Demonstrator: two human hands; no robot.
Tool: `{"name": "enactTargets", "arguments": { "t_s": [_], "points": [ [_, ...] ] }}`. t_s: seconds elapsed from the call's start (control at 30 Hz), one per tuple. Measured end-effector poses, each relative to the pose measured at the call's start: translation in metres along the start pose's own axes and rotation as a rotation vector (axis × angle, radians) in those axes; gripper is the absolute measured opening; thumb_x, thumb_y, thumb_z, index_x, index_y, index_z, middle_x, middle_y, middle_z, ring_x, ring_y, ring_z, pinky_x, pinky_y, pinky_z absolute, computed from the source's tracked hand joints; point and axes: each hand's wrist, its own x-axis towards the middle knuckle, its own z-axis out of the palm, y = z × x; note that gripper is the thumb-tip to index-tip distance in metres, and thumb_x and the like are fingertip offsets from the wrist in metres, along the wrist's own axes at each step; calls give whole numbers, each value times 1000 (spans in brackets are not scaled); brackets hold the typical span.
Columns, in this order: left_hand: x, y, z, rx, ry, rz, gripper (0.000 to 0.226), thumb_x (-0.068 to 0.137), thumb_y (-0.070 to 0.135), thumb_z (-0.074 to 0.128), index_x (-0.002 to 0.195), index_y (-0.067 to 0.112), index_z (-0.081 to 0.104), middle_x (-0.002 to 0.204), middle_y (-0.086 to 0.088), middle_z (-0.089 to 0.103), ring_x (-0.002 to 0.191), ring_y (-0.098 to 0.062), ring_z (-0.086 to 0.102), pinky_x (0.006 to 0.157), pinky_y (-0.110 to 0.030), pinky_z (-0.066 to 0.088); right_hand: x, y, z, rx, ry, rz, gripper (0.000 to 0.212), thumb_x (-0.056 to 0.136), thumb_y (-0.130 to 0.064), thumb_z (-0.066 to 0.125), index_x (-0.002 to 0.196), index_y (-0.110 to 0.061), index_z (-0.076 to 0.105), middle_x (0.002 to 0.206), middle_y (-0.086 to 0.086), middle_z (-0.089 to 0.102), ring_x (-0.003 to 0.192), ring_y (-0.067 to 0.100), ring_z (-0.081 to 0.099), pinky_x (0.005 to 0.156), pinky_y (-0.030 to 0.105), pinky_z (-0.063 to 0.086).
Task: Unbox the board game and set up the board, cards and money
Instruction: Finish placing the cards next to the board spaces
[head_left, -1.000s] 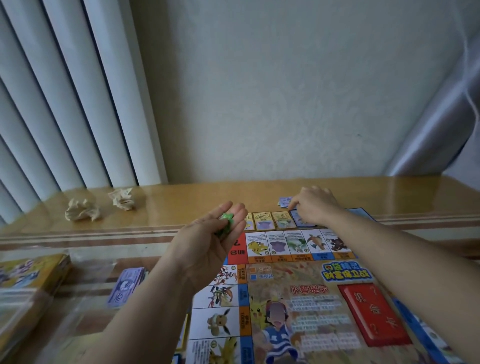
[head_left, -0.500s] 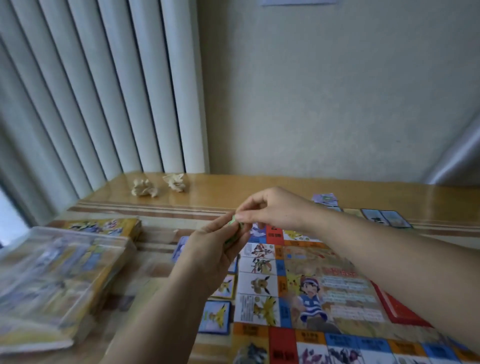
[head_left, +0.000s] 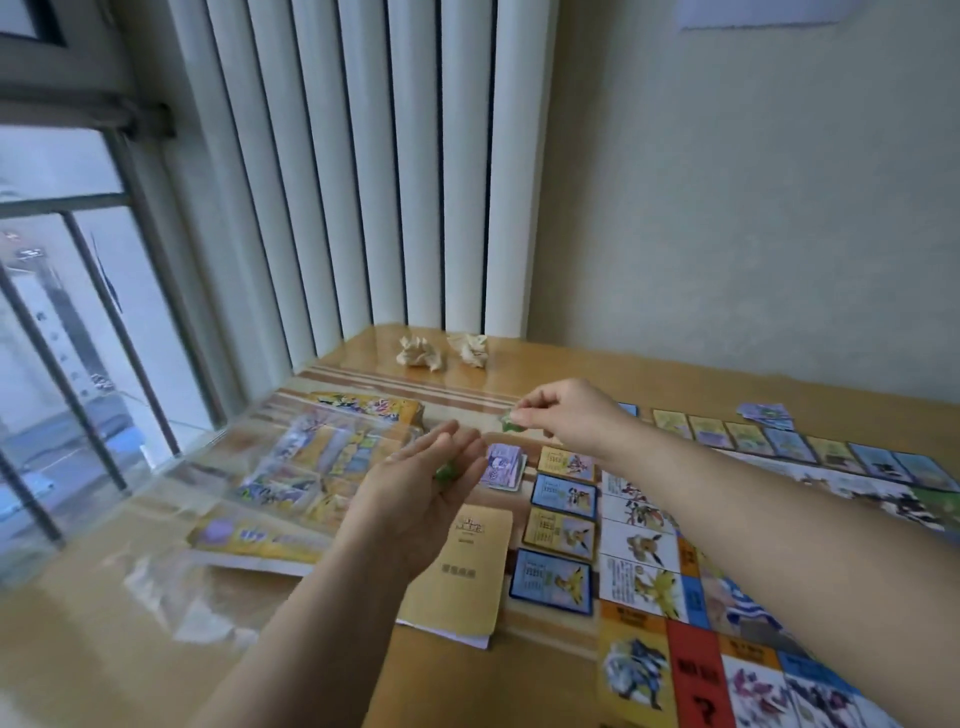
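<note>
Step in hand: laying out the small playing pieces, by my reading. The board (head_left: 644, 551) already lies open in the lower right of the frame, with cards around it.
Right hand (head_left: 566, 415): thumb and fingertips pinch a green token (head_left: 509, 423), held at mid-frame above the table (head_left: 571, 374), just beyond the board's far left corner.
Left hand (head_left: 431, 488): palm up and fingers loosely straight, gripping nothing. A second green token (head_left: 444, 473) rests on the palm.
Cards: a card column (head_left: 563, 496) runs along the board's left edge and a card row (head_left: 727, 434) along its far edge. A purple deck (head_left: 504, 465) sits at the top of the column.
Money: I cannot pick out any notes.
Next move: probably a gentle set-down of the pinched token on bare wood or a board square, clear of the cards, since the token is small and easily dropped.
In the way: the purple deck lies directly under the hands and a yellow booklet (head_left: 462, 566) beneath the left wrist.
Around: the game box (head_left: 311, 467) lies under clear wrap at left, blurred. Two paper wads (head_left: 421, 353) sit by the blinds (head_left: 363, 156).
</note>
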Motion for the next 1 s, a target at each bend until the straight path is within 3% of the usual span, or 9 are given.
{"name": "enactTargets", "arguments": {
  "t_s": [0.13, 0.27, 0.33, 0.47, 0.63, 0.8, 0.9, 1.0],
  "points": [
    [-5, 11, -5, -96, -3, -1, 36, 101, 3, 35, 134, -1, 47, 121, -20, 61, 98, -24, 65, 75, -34, 55, 10, 18, 12, -166, -19, 57, 11, 85, -20, 70, 93, -12, 69, 88, -4, 66, 74, 4, 57, 60, 16, 41],
    [-8, 9, -4, -130, -49, -24, 42, 100, -3, 27, 138, 2, 43, 119, -19, 63, 99, -25, 65, 79, -35, 54, 13, 30, 22, -260, 18, 36, 9, 87, -28, 68, 88, -21, 71, 93, -5, 68, 92, 13, 62, 84, 32, 50],
    [-10, 5, -2, -114, -61, -28, 41, 99, -3, 28, 136, 3, 44, 114, -18, 66, 98, -25, 68, 82, -35, 57, 7, 24, 17, -241, 97, -5, 11, 90, -29, 63, 93, -22, 71, 94, -8, 66, 95, 13, 62, 84, 30, 48],
    [-21, -7, 13, -62, -120, -21, 41, 100, 1, 28, 137, 7, 46, 112, -10, 70, 101, -22, 67, 91, -38, 50, -32, -3, -9, -61, 101, -73, 19, 94, -33, 56, 97, -21, 71, 95, -10, 70, 81, 8, 58, 74, 23, 46],
    [-46, -32, 54, 58, -257, 8, 42, 101, 7, 24, 136, 13, 46, 116, 1, 69, 111, -18, 61, 99, -40, 42, -100, -9, -31, 340, -7, 15, 20, 89, -28, 64, 97, -11, 70, 82, -5, 70, 71, 8, 52, 65, 23, 41],
    [-77, -72, 105, 159, -405, 26, 40, 101, 5, 26, 130, 16, 52, 117, 5, 68, 112, -14, 62, 93, -32, 47, -161, 10, -57, 656, 199, 25, 3, 85, -12, 68, 85, -11, 65, 77, 4, 61, 67, 12, 55, 64, 24, 44],
    [-94, -105, 140, 202, -486, 19, 39, 99, 1, 30, 122, 17, 57, 117, 4, 69, 113, -12, 61, 98, -32, 44, -196, 29, -84, 720, 343, 11, 13, 87, -6, 65, 76, -14, 63, 73, 5, 61, 65, 15, 57, 58, 19, 43],
    [-111, -146, 177, 267, -574, -12, 38, 97, 0, 33, 117, 18, 59, 116, 4, 69, 109, -10, 63, 93, -29, 47, -236, 55, -117, 719, 483, 3, 19, 88, -1, 61, 73, -13, 61, 66, 1, 60, 58, 7, 55, 57, 16, 43]
  ]
}}
